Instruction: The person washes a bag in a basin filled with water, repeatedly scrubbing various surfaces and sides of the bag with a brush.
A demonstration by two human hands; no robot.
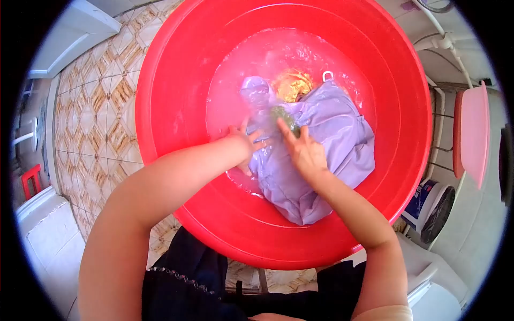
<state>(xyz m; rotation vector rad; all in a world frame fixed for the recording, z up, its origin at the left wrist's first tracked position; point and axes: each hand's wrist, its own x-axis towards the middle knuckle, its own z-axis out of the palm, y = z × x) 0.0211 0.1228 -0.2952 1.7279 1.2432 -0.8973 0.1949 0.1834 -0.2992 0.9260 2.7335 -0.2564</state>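
Note:
A wet lavender cloth (pixel 337 128), which looks like a garment, lies bunched in shallow water in a large red basin (pixel 182 107). My left hand (pixel 247 147) rests on its left edge, fingers spread. Over the middle of the cloth, my right hand (pixel 306 155) has its fingers on a blurred greenish object (pixel 284 117), whose kind I cannot make out. It appears gripped against the cloth. A shiny yellow-gold thing (pixel 293 85) sits in the water just beyond. Near the cloth's top edge is a small white loop (pixel 327 76).
Patterned floor tiles (pixel 96 112) lie to the left, with a red object (pixel 31 182) at the far left. On the right, a pink basin (pixel 472 134) stands against the wall above a dark blue and white bucket (pixel 428 206). White pipes (pixel 447 45) run along that wall.

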